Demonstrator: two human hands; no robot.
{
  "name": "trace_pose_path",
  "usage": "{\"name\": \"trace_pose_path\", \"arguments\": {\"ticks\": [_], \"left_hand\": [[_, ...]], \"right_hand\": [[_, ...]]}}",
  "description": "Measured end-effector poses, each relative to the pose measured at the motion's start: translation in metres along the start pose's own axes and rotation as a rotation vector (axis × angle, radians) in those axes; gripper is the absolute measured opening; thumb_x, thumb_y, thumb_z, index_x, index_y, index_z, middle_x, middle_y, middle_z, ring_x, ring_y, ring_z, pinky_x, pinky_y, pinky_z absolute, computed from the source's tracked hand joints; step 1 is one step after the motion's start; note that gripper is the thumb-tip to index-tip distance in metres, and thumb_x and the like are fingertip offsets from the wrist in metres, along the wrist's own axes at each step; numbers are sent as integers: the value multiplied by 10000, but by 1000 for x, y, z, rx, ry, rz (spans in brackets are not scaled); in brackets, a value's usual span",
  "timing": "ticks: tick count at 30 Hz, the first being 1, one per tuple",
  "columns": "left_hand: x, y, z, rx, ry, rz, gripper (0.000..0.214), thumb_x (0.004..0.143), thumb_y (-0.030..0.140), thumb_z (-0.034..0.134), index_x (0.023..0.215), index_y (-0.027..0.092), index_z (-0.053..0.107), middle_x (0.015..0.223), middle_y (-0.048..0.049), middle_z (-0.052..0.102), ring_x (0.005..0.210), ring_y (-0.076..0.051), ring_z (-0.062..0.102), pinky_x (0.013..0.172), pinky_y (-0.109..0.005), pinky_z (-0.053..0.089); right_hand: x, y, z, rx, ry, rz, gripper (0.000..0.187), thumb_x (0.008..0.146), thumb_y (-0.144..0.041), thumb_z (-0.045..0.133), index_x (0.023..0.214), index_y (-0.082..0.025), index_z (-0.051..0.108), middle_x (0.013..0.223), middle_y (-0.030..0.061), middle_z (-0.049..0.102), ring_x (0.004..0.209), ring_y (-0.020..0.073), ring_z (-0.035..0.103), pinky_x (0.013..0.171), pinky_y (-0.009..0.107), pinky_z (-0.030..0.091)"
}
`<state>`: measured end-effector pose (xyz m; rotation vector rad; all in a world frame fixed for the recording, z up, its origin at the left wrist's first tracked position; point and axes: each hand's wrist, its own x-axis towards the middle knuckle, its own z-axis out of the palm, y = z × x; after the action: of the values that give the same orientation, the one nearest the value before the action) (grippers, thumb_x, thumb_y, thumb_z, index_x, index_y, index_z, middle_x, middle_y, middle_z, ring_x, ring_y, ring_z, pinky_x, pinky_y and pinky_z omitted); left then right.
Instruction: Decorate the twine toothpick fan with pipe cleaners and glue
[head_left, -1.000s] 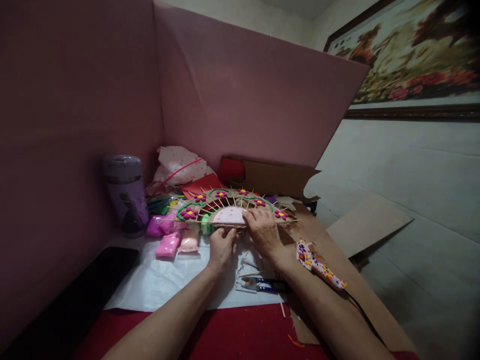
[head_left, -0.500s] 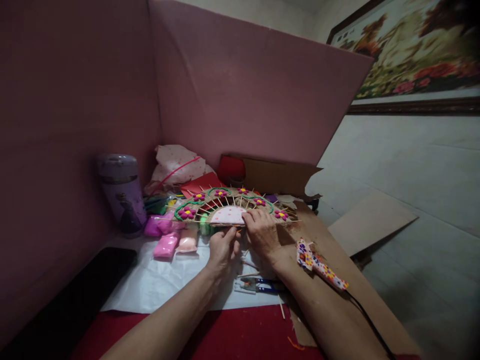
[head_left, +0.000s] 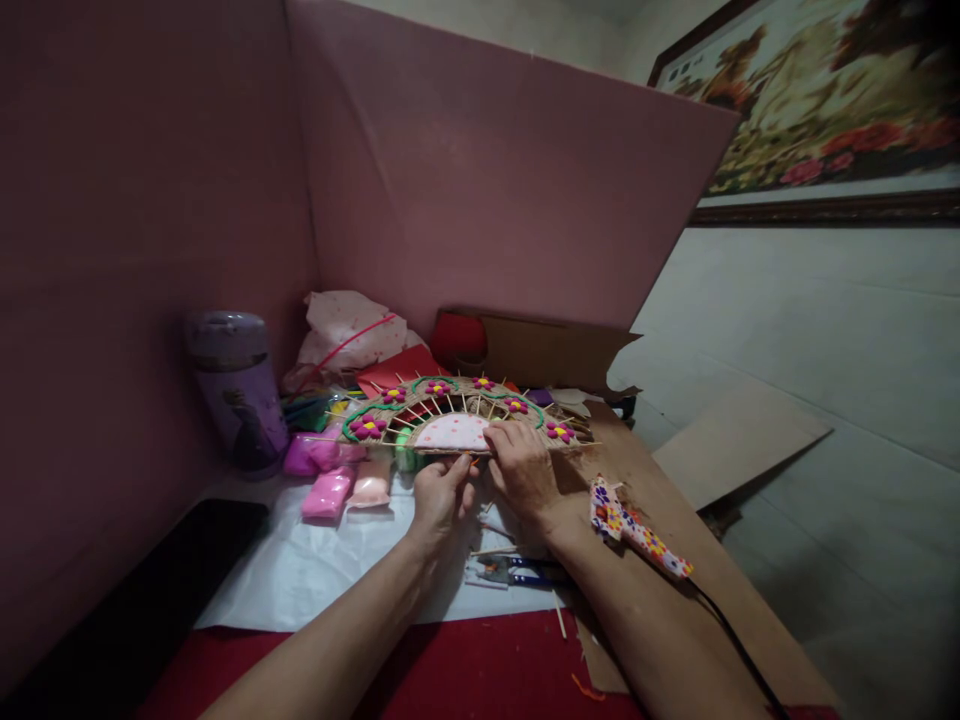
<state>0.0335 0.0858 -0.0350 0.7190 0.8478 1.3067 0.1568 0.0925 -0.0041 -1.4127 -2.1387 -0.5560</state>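
Grip of the right hand [head_left: 523,470] clasps the half-round stick fan [head_left: 450,432] above the white sheet [head_left: 300,565]; what the left hand [head_left: 442,495] holds at the fan's lower edge is unclear. Uneven pressing could tilt it or snap thin sticks [head_left: 463,404].

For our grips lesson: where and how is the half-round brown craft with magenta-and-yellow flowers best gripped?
Probably by the white, red-dotted half-disc on the straight lower edge, from the near side: the craft bristles with thin pale sticks at its curve and ends.
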Motion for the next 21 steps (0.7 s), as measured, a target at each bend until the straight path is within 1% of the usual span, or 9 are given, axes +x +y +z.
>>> {"name": "trace_pose_path", "arguments": {"ticks": [2, 5, 10, 15, 21], "left_hand": [[-1, 1, 0, -27, -7, -20, 337, 588, 416, 720, 588, 120, 558, 318, 38, 440, 243, -37, 313, 283, -162, 128], [-3, 4, 2, -80, -8, -23, 323, 558, 380, 740, 599, 113, 563, 387, 22, 504, 261, -32, 341, 283, -157, 146], [-4, 6, 4, -91, 12, -20, 323, 552, 375, 738, 611, 112, 559, 425, 23, 527, 256, -24, 339, 276, -157, 145], [-5, 6, 6, -53, 49, -9, 302, 580, 375, 704, 562, 131, 526, 357, 52, 458, 220, -34, 317, 260, -167, 136], [-5, 5, 6, -54, 38, 58, 282, 608, 365, 675, 600, 120, 537, 492, 20, 570, 218, -25, 334, 255, -177, 123]], "right_hand": [[0, 0, 0, -1, 1, -2, 276, 763, -97, 490, 1024, -146, 563, 1044, 107, 587, 960, 240, 464, 845, 366, 366], [0, -1, 0, -3, 8, -5, 275, 770, -98, 486, 1029, -146, 566, 1052, 107, 588, 964, 240, 461, 835, 362, 367], [0, -1, 1, -40, 3, -10, 239, 791, -121, 494, 1014, -136, 580, 1039, 115, 601, 951, 240, 466, 822, 357, 366], [-1, -1, 1, -71, 17, -49, 207, 818, -129, 489, 995, -129, 595, 1037, 110, 614, 945, 237, 473, 827, 352, 359], [-1, -1, 0, -80, 40, -72, 183, 821, -141, 501, 973, -135, 602, 1028, 101, 621, 943, 232, 465, 810, 347, 356]]}}
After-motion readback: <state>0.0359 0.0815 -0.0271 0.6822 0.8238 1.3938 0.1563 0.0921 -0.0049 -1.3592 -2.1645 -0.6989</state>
